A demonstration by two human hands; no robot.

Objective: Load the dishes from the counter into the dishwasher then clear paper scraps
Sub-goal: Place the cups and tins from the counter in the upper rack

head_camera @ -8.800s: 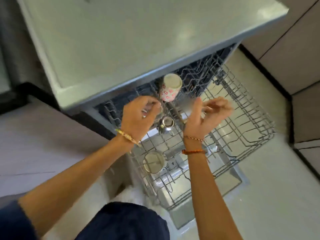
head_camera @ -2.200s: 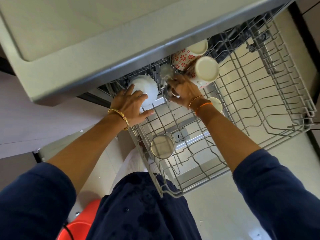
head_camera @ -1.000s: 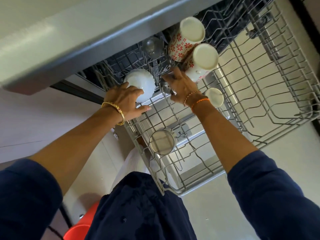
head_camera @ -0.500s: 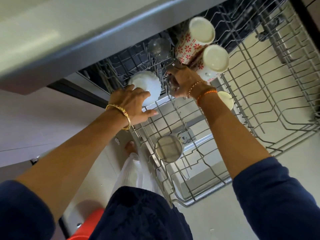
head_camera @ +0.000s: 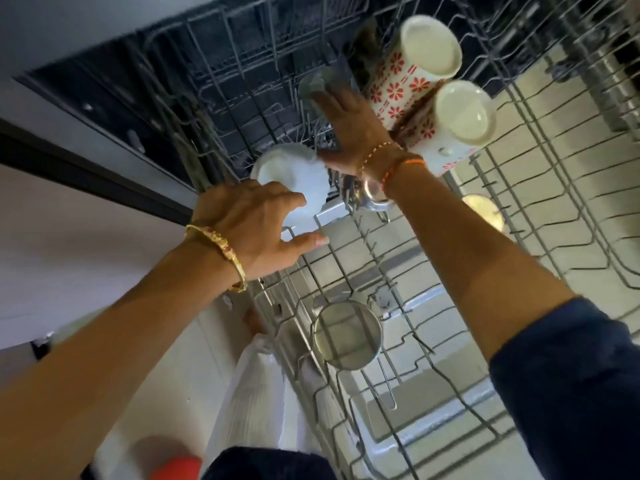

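While no writing shows, left hand (head_camera: 252, 226) grips white bowl (head_camera: 294, 174); right hand (head_camera: 349, 133) clasps glass (head_camera: 318, 86).

Two cream mugs (head_camera: 412, 77) with red flower print. White bowl (head_camera: 294, 174). Grey wire rack (head_camera: 540, 258). Steel cup (head_camera: 346, 336), silvery. Gold bangle (head_camera: 221, 251); orange thread band (head_camera: 405, 166). Navy sleeve (head_camera: 568, 393).

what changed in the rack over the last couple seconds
The right hand has moved from the small steel cup up to the clear glass further back. The left hand stays on the white bowl. The two floral mugs, the steel cup near the front and the rack are unchanged.
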